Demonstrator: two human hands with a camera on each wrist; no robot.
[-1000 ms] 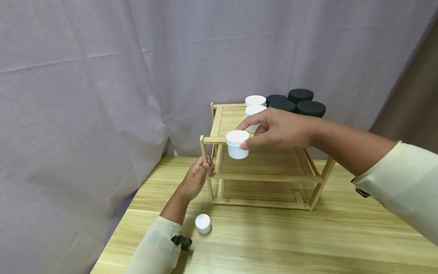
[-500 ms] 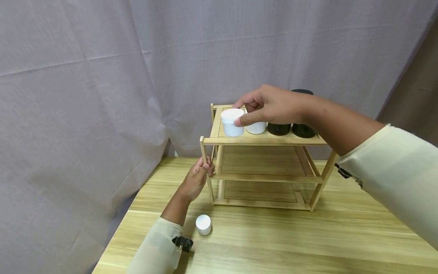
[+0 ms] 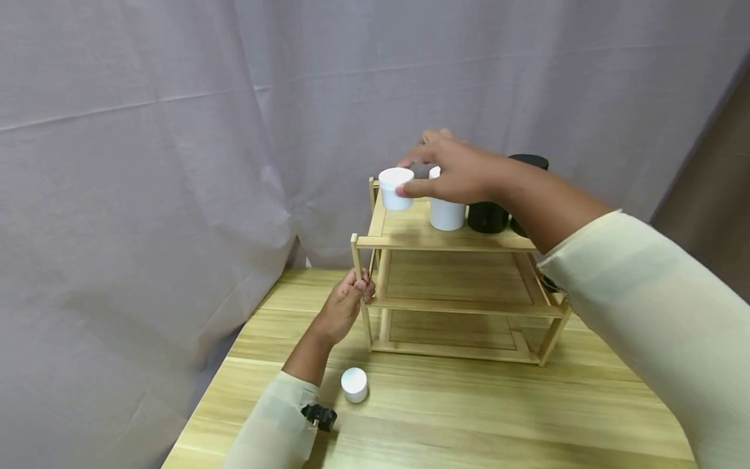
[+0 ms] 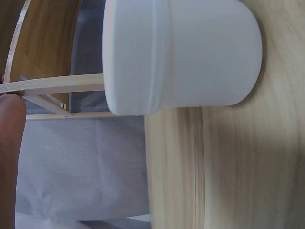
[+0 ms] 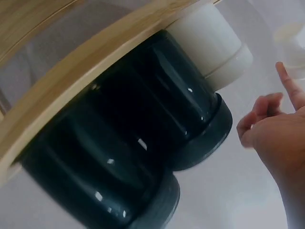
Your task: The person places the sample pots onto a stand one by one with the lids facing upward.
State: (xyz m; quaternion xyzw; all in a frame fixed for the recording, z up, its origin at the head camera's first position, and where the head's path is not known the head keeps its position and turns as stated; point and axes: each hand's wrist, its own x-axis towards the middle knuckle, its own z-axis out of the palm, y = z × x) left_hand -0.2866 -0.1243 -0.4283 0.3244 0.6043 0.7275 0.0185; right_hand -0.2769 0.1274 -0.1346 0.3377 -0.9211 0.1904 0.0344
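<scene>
My right hand [image 3: 459,170] pinches a small white lidded jar [image 3: 396,189] between thumb and fingers, above the left part of the wooden rack's [image 3: 457,243] top shelf. In the right wrist view that held jar [image 5: 291,50] is blurred at the far edge. With curled fingers, my left hand [image 3: 342,307] grips the rack's left front post. A second small white jar [image 3: 354,385] stands on the table near my left forearm; it fills much of the left wrist view. On the top shelf, a white jar [image 3: 447,216] is partly hidden by my right hand.
Black jars [image 3: 487,219] stand on the top shelf right of the white one, mostly behind my right arm. Below are two lower shelves [image 3: 463,277]. A grey curtain [image 3: 328,98] hangs behind the wooden table [image 3: 469,417].
My right hand has carried the white jar up and back, from in front of the rack to above its top shelf. The left hand keeps its grip on the post.
</scene>
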